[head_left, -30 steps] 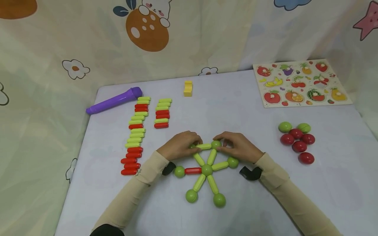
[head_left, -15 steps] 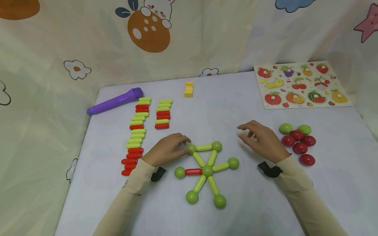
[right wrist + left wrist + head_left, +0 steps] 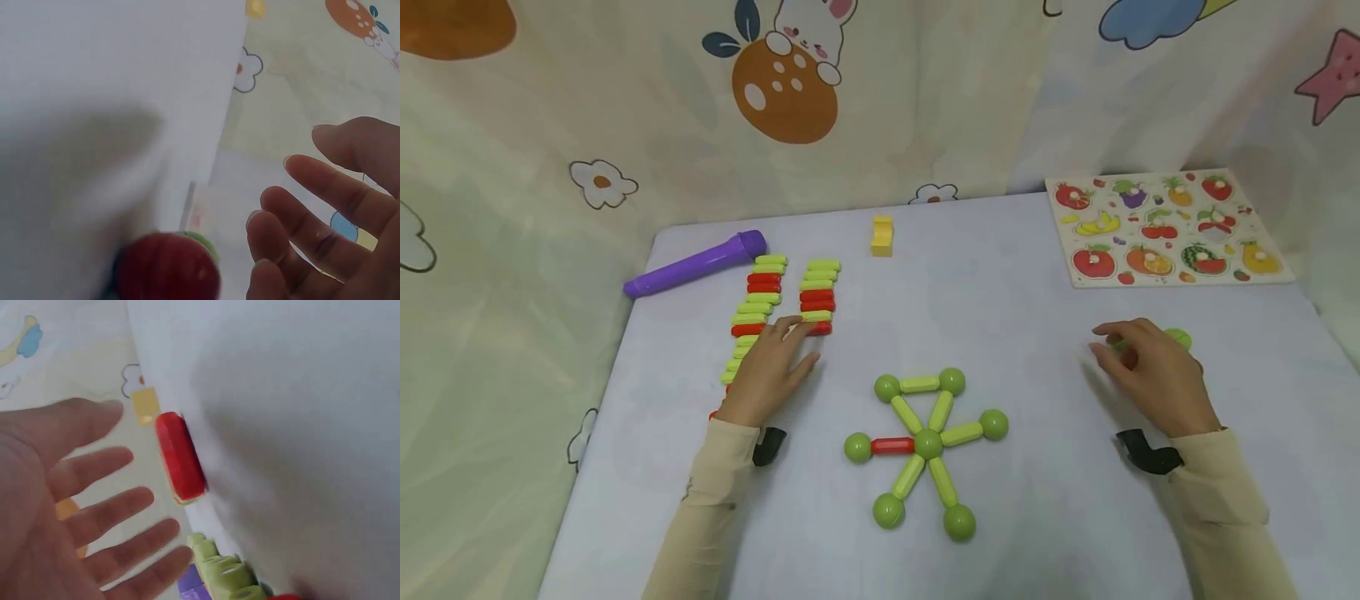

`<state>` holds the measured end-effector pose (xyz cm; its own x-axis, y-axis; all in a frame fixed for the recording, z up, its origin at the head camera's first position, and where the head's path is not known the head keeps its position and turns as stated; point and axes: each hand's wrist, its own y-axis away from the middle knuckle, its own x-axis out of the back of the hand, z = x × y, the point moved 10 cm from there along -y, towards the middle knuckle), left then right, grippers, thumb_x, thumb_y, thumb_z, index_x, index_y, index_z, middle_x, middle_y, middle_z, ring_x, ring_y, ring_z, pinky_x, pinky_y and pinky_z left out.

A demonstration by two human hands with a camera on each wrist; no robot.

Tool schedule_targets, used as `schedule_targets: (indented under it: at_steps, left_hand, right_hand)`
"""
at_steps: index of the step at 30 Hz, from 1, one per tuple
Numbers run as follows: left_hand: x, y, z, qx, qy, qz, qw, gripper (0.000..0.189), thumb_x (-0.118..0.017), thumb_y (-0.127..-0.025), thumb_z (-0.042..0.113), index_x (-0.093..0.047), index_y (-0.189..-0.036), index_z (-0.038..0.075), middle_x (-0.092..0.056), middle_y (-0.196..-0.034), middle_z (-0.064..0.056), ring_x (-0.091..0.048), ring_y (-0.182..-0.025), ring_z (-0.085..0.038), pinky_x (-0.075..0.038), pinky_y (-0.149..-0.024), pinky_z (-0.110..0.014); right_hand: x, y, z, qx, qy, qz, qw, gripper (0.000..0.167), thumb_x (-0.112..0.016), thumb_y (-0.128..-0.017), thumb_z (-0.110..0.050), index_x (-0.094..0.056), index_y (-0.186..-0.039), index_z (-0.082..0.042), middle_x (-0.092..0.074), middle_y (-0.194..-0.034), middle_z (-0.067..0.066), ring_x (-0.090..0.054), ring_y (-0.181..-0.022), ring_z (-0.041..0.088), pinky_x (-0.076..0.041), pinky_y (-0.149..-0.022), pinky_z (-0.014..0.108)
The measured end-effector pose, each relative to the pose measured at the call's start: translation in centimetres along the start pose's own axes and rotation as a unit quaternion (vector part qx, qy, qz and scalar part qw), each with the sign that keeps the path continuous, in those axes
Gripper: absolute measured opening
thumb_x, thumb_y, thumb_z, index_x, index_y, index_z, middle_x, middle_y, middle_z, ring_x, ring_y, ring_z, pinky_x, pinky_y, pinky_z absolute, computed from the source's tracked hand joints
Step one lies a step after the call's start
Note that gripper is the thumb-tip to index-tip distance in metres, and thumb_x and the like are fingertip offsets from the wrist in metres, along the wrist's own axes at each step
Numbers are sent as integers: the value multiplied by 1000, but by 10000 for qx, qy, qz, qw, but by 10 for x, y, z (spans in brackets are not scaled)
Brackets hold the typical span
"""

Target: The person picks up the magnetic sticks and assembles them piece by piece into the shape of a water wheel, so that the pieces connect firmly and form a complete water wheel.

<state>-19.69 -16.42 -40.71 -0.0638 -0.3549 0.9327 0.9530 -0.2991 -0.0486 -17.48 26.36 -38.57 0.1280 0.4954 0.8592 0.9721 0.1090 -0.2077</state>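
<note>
My left hand [image 3: 765, 375] hovers over the two columns of short rods at the left, fingers spread and holding nothing. Nearest to its fingertips is the red rod [image 3: 180, 456] at the near end of the shorter column. My right hand [image 3: 1157, 379] is over the loose balls at the right, fingers loosely bent around nothing. It hides most of them in the head view; a red ball [image 3: 169, 269] shows below it in the right wrist view. Between the hands lies a star-shaped build of green balls and rods [image 3: 928, 444], with one red rod [image 3: 892, 446] and a rod [image 3: 920, 384] linking two outer balls.
A purple toy microphone [image 3: 696, 265] lies at the back left. A small yellow block [image 3: 882, 237] stands near the back edge. The fruit puzzle board [image 3: 1168, 229] lies at the back right. A printed curtain [image 3: 985, 108] hangs behind the white-covered table [image 3: 1037, 533].
Both hands have let go of the star build and moved apart: the left to the rod columns, the right to the loose balls. The build stays in place with the linking rod between its two balls.
</note>
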Motion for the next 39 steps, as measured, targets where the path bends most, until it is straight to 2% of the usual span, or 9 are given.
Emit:
schedule_targets:
  at_steps: [4, 12, 16, 19, 22, 26, 29, 33, 39]
  left_hand:
    - [-9, -7, -4, 27, -217, -119, 9997, 49, -67, -90, 20, -53, -134, 4, -48, -137, -19, -50, -118, -39, -42, -100, -50]
    - [-10, -15, 0, 10, -528, 156, 9985, 30, -76, -82, 13, -68, -109, 4, -55, -108, -17, -54, -89, -31, -53, -73, -40]
    - [-9, -13, 2, 32, -555, 285, 9980, 25, -78, -80, 16, -70, -101, 4, -54, -104, -16, -52, -85, -29, -51, -67, -36]
    - [-6, -11, 9, -6, -457, 273, 9986, 30, -78, -81, 21, -69, -105, 6, -56, -104, -14, -53, -86, -27, -52, -69, -36]
    - [-1, -8, 27, -183, -119, 117, 9997, 34, -77, -82, 23, -66, -111, 9, -62, -103, -8, -57, -87, -21, -54, -73, -35]
    - [4, -1, 70, -850, 455, -176, 9952, 33, -76, -82, 20, -64, -113, 14, -67, -99, 1, -60, -85, -13, -54, -76, -30]
    - [3, 6, 107, -1535, 643, -412, 9852, 30, -76, -83, 20, -65, -111, 16, -66, -96, 4, -59, -82, -8, -52, -74, -25]
    - [-1, 14, 147, -2266, 678, -576, 9699, 26, -75, -84, 20, -66, -107, 14, -65, -92, 6, -56, -78, -6, -50, -72, -21]
    - [-7, 17, 176, -2704, 834, -475, 9579, 25, -77, -82, 20, -57, -95, 14, -59, -78, 9, -50, -70, -6, -42, -64, -17]
  right_hand:
    - [-8, 3, -4, 147, -160, 24, 9998, 26, -72, -84, -12, -67, -108, -6, -63, -93, 8, -50, -70, 14, -40, -54, 17]
    - [-19, 5, -15, 256, -302, -57, 9992, 25, -73, -83, -10, -67, -108, -6, -64, -93, 7, -58, -75, 20, -46, -56, 21]
    - [-26, 7, -20, 323, -268, -201, 9989, 26, -72, -84, -11, -66, -109, -7, -63, -93, 7, -58, -77, 19, -48, -58, 24]
    - [-31, 6, -27, 423, -263, -267, 9984, 26, -73, -84, -12, -66, -109, -8, -63, -93, 4, -57, -76, 17, -49, -60, 25]
    - [-37, 4, -43, 660, -383, -350, 9965, 26, -72, -85, -11, -66, -110, -8, -63, -92, 2, -57, -75, 14, -50, -61, 27]
    - [-46, 3, -81, 1153, -780, -573, 9886, 31, -70, -86, -11, -62, -116, -8, -64, -94, -1, -56, -76, 8, -51, -63, 28]
    - [-56, 7, -119, 1585, -1253, -885, 9754, 36, -69, -88, -14, -58, -123, -10, -65, -101, -1, -56, -78, 5, -52, -66, 27]
    - [-66, 16, -162, 2086, -1976, -1285, 9492, 36, -68, -90, -16, -56, -124, -12, -66, -105, -2, -57, -80, 2, -52, -69, 26]
    - [-71, 20, -183, 2228, -2581, -1276, 9314, 26, -71, -86, -8, -56, -108, -11, -63, -93, -9, -53, -71, 3, -49, -64, 23]
